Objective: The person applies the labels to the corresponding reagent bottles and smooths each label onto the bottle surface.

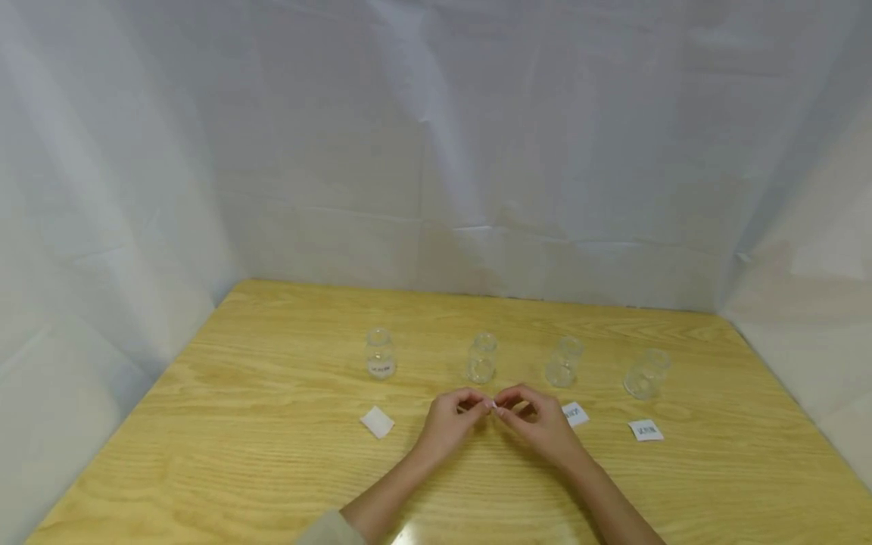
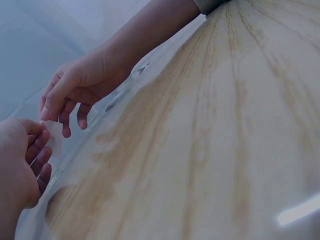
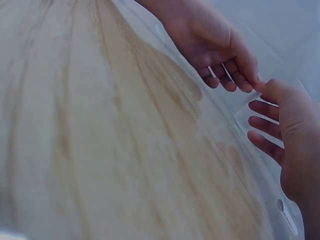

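Note:
A small white label (image 2: 54, 135) is pinched between the fingertips of both hands, low over the middle of the table. My left hand (image 1: 448, 421) grips one side of it with thumb and forefinger, and my right hand (image 1: 540, 422) pinches the other side. Most of the label is hidden behind fingers in the head view. Just beyond the hands stands a clear glass jar (image 1: 482, 359) with no label showing. Beside the right hand lies a white label with dark print (image 1: 575, 414), partly covered by that hand.
Farther left stands a glass jar (image 1: 380, 351) with a printed label low on its front. Two more plain jars, a middle-right one (image 1: 564, 362) and a far-right one (image 1: 647, 374), complete the row. A blank white paper piece (image 1: 377, 422) and another printed label (image 1: 646, 430) lie on the wooden table (image 1: 238, 424).

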Demonstrator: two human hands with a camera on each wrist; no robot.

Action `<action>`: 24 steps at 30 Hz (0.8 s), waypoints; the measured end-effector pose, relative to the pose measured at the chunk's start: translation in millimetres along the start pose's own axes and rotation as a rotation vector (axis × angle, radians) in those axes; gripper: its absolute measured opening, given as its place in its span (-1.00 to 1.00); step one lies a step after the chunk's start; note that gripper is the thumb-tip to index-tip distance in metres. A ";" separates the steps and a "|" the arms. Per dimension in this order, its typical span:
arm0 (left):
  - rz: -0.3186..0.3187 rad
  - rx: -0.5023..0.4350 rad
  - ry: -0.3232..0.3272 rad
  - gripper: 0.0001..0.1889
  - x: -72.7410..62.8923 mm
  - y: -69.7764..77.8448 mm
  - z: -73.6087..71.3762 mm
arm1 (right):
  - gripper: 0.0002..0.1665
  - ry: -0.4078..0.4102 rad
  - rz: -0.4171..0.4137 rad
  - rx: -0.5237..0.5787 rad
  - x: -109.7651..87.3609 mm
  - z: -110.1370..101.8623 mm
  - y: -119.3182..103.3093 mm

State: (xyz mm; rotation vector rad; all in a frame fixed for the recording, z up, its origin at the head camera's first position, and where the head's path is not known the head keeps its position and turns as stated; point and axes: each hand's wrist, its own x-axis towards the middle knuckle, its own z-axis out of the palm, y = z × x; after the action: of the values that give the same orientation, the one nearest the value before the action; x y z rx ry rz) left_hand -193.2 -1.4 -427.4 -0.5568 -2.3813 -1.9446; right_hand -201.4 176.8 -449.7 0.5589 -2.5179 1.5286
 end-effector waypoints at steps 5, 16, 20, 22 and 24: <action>0.010 0.017 0.002 -0.82 5.3 -21.7 3.6 | -0.90 -0.006 0.007 0.022 -0.5 -0.4 0.9; 0.039 0.051 -0.014 -0.85 7.2 -28.3 5.0 | -0.95 0.011 0.026 0.037 -0.6 -2.0 -1.7; 0.040 0.046 -0.007 -0.87 7.2 -27.5 5.1 | -0.95 0.029 0.027 0.022 -1.2 -2.8 -12.4; 0.038 0.045 -0.006 -0.89 7.1 -26.9 5.1 | -0.95 0.041 0.024 0.016 -2.0 -4.0 -22.2; 0.043 0.045 -0.003 -0.91 7.0 -26.5 5.1 | -0.94 0.056 0.022 0.007 -3.1 -5.4 -31.7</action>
State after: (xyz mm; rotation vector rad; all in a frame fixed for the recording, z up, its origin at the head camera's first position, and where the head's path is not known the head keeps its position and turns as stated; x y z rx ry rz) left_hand -206.2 1.0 -452.0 -0.6047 -2.3878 -1.8691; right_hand -186.7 169.1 -421.9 0.4844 -2.4864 1.5387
